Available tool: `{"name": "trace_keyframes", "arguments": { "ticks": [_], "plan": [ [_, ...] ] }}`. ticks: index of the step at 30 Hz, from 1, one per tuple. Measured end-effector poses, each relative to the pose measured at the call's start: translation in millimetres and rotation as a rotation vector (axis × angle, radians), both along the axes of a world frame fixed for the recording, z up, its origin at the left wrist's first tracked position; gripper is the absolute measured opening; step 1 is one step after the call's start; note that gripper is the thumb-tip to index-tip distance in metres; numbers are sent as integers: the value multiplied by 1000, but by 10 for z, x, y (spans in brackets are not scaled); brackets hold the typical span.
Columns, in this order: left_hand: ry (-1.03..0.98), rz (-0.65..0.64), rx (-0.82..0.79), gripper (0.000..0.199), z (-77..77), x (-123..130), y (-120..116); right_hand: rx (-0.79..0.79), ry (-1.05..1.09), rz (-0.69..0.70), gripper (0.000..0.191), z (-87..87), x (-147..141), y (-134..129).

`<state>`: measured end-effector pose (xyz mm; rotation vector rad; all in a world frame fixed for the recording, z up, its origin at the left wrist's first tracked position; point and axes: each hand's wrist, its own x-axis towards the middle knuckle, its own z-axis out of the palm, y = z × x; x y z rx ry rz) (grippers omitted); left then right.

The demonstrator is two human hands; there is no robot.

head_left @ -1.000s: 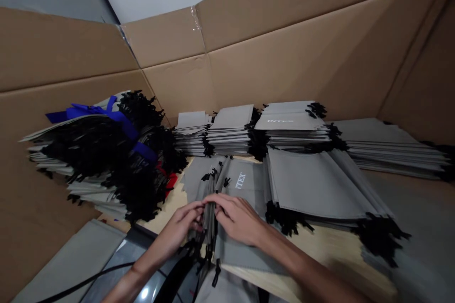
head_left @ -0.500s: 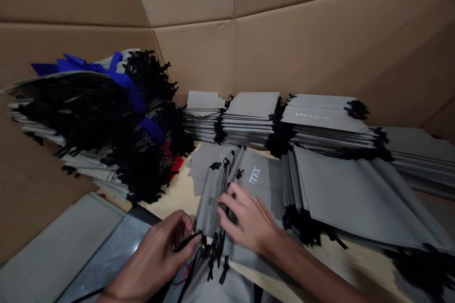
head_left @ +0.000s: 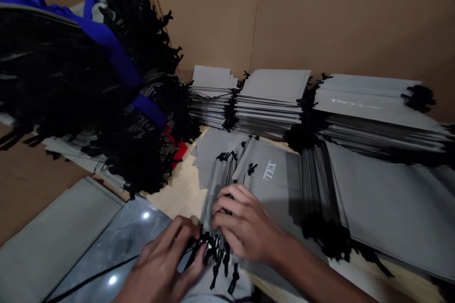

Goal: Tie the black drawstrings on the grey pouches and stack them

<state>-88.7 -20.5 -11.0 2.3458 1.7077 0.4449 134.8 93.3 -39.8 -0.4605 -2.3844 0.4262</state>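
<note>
Grey fabric pouches with knotted black cord ends stand on edge in a narrow bundle at the lower middle. My right hand has its fingers curled over the bundle's upper edges. At the near left corner, my left hand pinches a black cord between thumb and fingers. Just right of the bundle lies a grey pouch with white lettering. Black knotted ends hang toward the front, over another grey pouch.
Stacks of grey pouches line the back by a cardboard wall. A large pile with black cords, tied with blue ribbon, rises at left. More pouches lie right. A glossy grey surface is front left.
The view has moved closer and shifted. My right hand's fingers have closed more tightly over the bundle, while my left hand stays at its near corner.
</note>
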Motion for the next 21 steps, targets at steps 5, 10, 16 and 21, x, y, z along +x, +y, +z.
{"name": "trace_keyframes", "arguments": {
  "ticks": [5, 10, 16, 21],
  "plan": [
    [121, -181, 178, 26, 16, -30, 11, -12, 65, -6, 16, -8, 0, -4],
    [211, -194, 243, 31, 35, -14, 21, -4, 108, -15, 21, 22, 7, -5],
    [65, -38, -44, 14, 55, 52, 54, -5, 115, -20, 22, 30, 31, -15],
    [-218, 109, -402, 8, 175, 64, 279, -5, 106, -29, 22, 64, 43, -36]
  ]
}}
